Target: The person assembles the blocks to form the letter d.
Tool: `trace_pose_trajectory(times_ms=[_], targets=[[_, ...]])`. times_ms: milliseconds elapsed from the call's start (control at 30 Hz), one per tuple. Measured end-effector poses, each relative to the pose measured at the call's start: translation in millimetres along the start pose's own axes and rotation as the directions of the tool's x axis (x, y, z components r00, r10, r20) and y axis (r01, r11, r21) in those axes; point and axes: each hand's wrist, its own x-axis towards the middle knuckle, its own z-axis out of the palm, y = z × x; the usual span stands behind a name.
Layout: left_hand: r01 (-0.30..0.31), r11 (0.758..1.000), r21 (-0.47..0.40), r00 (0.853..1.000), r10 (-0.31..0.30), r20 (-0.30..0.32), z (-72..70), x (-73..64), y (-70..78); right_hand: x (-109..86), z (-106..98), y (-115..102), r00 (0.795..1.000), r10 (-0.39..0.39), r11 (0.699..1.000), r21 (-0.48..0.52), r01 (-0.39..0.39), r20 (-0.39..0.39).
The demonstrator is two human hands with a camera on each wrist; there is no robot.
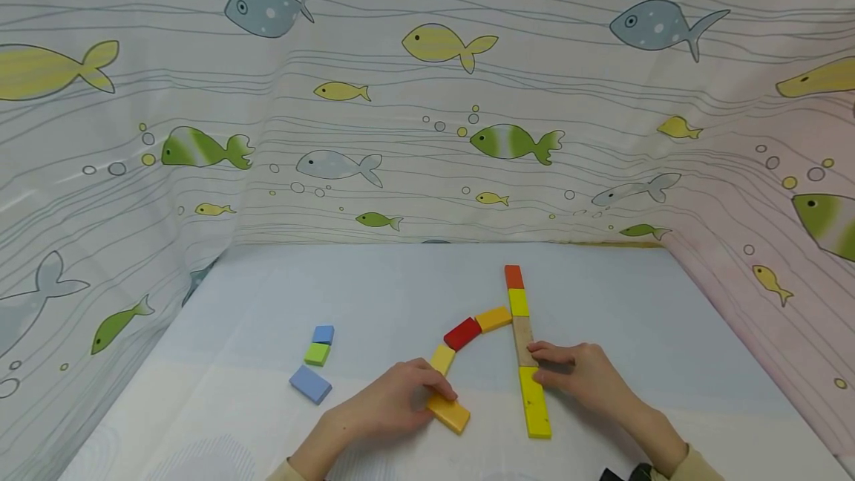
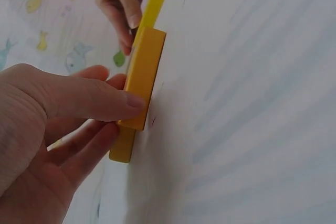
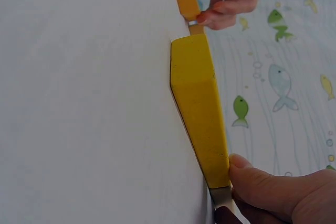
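In the head view, my left hand [image 1: 394, 399] pinches an orange block [image 1: 450, 414] at the lower end of a curved row. The thumb lies on one face of that orange block [image 2: 143, 77] in the left wrist view. The row continues up through a pale yellow block [image 1: 442, 359], a red block [image 1: 462, 333] and another orange block [image 1: 493, 319]. That last block meets a straight column of blocks. My right hand [image 1: 584, 377] touches the column's right side, fingertips at the plain wooden block [image 1: 523, 340] and the thumb at the long yellow block [image 1: 534, 407].
A short yellow block [image 1: 518, 302] and an orange-red block [image 1: 513, 277] top the column. On the left lie a small blue block [image 1: 323, 335], a green block [image 1: 317, 354] and a larger blue block [image 1: 310, 384]. A fish-patterned curtain [image 1: 414, 117] surrounds the white table [image 1: 401, 280].
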Motion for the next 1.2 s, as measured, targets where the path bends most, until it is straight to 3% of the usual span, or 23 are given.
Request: trace_pose_trajectory(times_ms=[300, 500, 1200], targets=[[-0.042, 0.994, -0.096, 0.999, 0.04, -0.022, 0.8, -1.4, -9.3, -0.3, 0.7, 1.7, 1.0, -0.012, 1.0, 0.006, 0.012, -0.003], [-0.032, 0.987, -0.161, 0.999, 0.029, -0.019, 1.2, -1.1, -13.4, -0.6, 0.7, 1.3, 1.0, -0.005, 1.0, 0.01, 0.005, -0.002], [-0.032, 0.978, -0.206, 0.999, 0.024, -0.044, 0.3, -1.2, -17.3, -0.8, 0.2, 0.3, 1.0, 0.002, 1.0, 0.005, -0.002, -0.003]])
